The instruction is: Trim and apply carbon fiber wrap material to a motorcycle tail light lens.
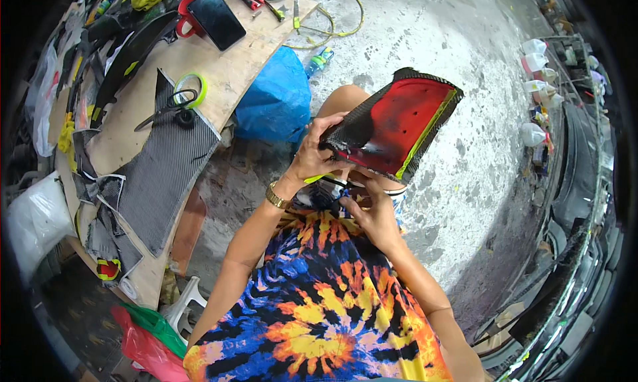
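Left hand clamped on the red-and-black panel at its eight o'clock edge, right hand curled apart from the left, panel toward its twelve o'clock, any grip there impossible to tell

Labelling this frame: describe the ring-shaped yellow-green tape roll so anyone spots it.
Find the pale wooden table at picture left, then the grey woven sheet on it. The tape roll lies near the sheet's far end, overlapped by black-handled scissors; its bright yellow-green ring stands out against both.
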Available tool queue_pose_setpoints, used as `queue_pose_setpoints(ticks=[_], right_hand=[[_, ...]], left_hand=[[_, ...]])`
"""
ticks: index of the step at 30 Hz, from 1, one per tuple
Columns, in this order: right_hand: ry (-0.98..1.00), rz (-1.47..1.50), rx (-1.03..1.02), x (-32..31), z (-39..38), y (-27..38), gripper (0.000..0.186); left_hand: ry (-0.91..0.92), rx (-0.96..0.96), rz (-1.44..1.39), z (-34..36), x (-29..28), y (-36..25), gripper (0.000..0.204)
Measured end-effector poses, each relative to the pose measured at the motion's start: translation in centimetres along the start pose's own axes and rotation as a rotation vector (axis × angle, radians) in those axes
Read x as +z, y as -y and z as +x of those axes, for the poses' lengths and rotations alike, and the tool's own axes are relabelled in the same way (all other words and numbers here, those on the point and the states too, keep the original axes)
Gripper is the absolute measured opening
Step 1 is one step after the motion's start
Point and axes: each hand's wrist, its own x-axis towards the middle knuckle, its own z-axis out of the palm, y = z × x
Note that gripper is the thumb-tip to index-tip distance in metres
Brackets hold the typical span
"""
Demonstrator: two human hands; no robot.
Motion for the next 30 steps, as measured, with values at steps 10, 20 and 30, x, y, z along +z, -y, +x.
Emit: queue_pose_setpoints(ticks=[10, 20, 30], right_hand=[[0.029, 0.265, 0.016, 2.6, 2.7, -1.6, 0.016], [0.206, 0.039, -0.093, -0.6, 0.4, 1.8, 0.005], [-0.302, 0.135, -0.387, -8.6, 3.5, 5.4, 0.027]], left_hand=[[-0.021, -0.044, -0.313, -1.1, 1.0, 0.1, 0.09], [-0.095, -0.071, -0.198, -1.0, 2.5, -0.1, 0.075], [-0.204, -0.124, -0.344, -0.3, 3.1, -2.3, 0.065]])
